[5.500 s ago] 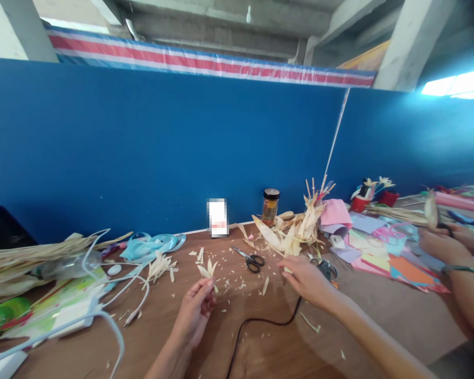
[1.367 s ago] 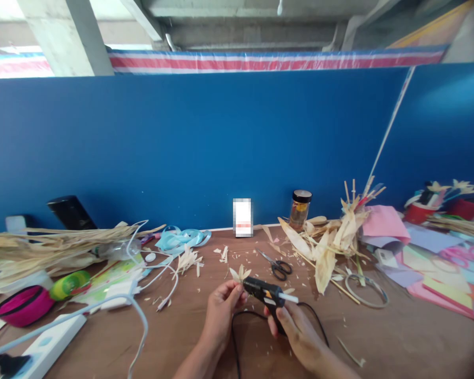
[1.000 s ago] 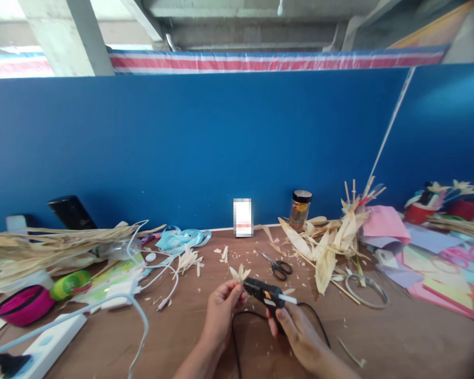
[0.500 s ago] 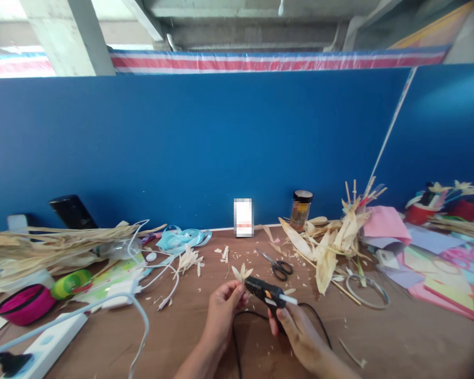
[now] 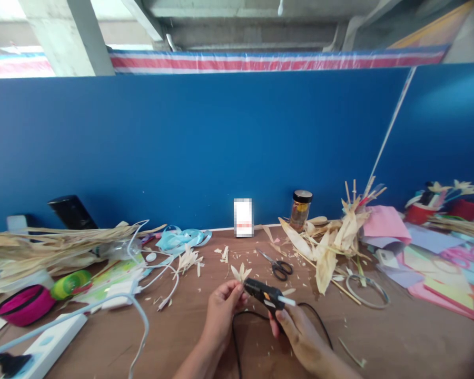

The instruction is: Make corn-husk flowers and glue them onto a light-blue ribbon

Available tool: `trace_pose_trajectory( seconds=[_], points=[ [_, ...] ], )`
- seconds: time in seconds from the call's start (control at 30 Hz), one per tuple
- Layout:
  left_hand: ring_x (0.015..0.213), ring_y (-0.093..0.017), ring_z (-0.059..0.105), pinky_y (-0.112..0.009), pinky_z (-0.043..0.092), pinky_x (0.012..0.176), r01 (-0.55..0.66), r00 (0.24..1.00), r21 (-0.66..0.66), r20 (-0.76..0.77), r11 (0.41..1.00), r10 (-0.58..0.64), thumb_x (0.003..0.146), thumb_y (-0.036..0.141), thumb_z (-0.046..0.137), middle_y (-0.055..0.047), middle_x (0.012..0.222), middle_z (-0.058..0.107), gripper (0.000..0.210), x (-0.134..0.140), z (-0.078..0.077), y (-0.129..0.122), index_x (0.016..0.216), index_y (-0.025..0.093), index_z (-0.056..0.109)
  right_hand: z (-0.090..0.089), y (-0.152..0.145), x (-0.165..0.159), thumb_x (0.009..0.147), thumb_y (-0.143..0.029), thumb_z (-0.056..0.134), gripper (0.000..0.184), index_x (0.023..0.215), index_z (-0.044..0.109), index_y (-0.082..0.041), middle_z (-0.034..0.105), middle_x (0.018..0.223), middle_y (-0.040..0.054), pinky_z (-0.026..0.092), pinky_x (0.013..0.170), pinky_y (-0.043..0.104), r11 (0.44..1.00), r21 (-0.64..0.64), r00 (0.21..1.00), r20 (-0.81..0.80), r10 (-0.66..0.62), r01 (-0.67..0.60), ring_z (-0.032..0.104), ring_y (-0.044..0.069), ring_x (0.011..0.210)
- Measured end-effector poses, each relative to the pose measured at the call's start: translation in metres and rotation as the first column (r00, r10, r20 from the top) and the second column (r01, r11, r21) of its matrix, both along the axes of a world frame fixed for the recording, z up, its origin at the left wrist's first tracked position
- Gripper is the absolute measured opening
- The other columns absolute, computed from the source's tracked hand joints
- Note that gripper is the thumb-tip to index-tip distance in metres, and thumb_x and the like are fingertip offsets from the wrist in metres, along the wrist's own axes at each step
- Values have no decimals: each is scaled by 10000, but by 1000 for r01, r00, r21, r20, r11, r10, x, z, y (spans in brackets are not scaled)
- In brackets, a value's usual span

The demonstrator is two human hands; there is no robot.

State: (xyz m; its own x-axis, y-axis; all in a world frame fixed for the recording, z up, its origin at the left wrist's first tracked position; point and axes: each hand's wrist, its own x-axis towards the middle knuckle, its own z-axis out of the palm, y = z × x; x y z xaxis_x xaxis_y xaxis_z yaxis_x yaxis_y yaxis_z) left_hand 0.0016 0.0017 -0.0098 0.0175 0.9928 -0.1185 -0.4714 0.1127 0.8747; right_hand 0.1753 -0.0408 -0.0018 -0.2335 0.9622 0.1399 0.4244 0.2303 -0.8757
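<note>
Between the fingertips of my left hand (image 5: 224, 308) is a small pale flower (image 5: 240, 273) of dried husk petals, its petals pointing up. My right hand (image 5: 298, 329) is wrapped round the handle of a black glue gun (image 5: 264, 295), with a white glue stick (image 5: 287, 301) standing out of its back end. The gun's nozzle end is at the flower's base, close to my left fingertips; whether it touches is hidden. A black cord (image 5: 237, 342) runs from the gun over the table.
Black-handled scissors (image 5: 280, 269) lie beyond the gun, among husk scraps. A jar (image 5: 300, 210) and dried husks (image 5: 326, 260) stand behind right. On the left are blue ribbon (image 5: 184, 239), a white power strip (image 5: 59, 342), a looping cable (image 5: 144, 316) and a pink pouch (image 5: 27, 304).
The flower and the glue gun have shifted very slightly left, both hands keeping their hold. Everything else on the table stays as it was.
</note>
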Motion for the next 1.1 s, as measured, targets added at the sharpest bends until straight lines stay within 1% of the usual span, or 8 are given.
trace_pose_trajectory(
  seconds=[0.23, 0.43, 0.57, 0.7, 0.83, 0.97, 1.1],
  points=[
    [536, -71, 520, -185, 431, 548, -18, 1000, -19, -6, 1000, 18, 625, 267, 718, 9, 592, 585, 197, 0, 0, 1, 722, 119, 632, 3, -1, -1, 894, -461, 270, 483, 622, 543, -169, 560, 659, 13, 347, 632, 223, 1000, 21, 1000, -2, -10, 10, 516, 149, 664],
    [537, -70, 521, -178, 427, 547, -7, 1000, -8, 8, 1000, 7, 631, 263, 715, 7, 589, 584, 184, 0, 0, 0, 714, 121, 633, 8, -1, -2, 889, -477, 263, 508, 604, 544, -165, 565, 667, 21, 347, 631, 225, 1000, 19, 1000, 13, 1, -1, 520, 156, 678],
    [537, -75, 523, -194, 438, 561, 6, 1000, -5, -19, 1000, -6, 619, 266, 722, 2, 595, 586, 201, 0, 0, -1, 723, 114, 644, 6, 1, -1, 895, -463, 259, 499, 610, 542, -166, 564, 660, 16, 347, 635, 224, 999, 31, 1000, -1, -12, 12, 519, 151, 670],
    [537, -72, 520, -190, 432, 556, -1, 1000, -14, -9, 1000, 1, 628, 267, 715, 10, 592, 579, 186, 1, 0, 0, 714, 121, 639, 3, -1, 0, 891, -470, 266, 503, 596, 537, -167, 556, 647, 12, 342, 612, 220, 1000, 22, 999, 30, -18, 17, 513, 145, 653],
    [527, -64, 511, -177, 418, 548, -8, 1000, -3, 4, 1000, 8, 640, 257, 707, 18, 577, 574, 164, 1, 0, 1, 701, 127, 628, 4, -2, 0, 891, -472, 264, 510, 591, 541, -166, 560, 645, 13, 341, 601, 221, 1000, 19, 999, 37, 6, -7, 512, 144, 642],
    [520, -57, 501, -154, 387, 522, -15, 1000, 20, 12, 1000, 14, 650, 253, 700, 17, 564, 573, 152, 0, 3, 0, 681, 125, 623, 4, 1, 0, 892, -477, 246, 512, 619, 549, -167, 563, 626, 13, 348, 602, 226, 1000, 30, 1000, -20, 7, -6, 517, 148, 630],
    [543, -64, 514, -163, 398, 545, -9, 1000, 25, 4, 1000, 9, 651, 260, 698, 8, 588, 585, 156, 0, 5, -1, 691, 125, 631, 5, 3, 2, 883, -490, 261, 514, 608, 549, -165, 599, 672, 28, 370, 673, 242, 999, 36, 995, -96, 15, -12, 539, 160, 673]
  ],
)
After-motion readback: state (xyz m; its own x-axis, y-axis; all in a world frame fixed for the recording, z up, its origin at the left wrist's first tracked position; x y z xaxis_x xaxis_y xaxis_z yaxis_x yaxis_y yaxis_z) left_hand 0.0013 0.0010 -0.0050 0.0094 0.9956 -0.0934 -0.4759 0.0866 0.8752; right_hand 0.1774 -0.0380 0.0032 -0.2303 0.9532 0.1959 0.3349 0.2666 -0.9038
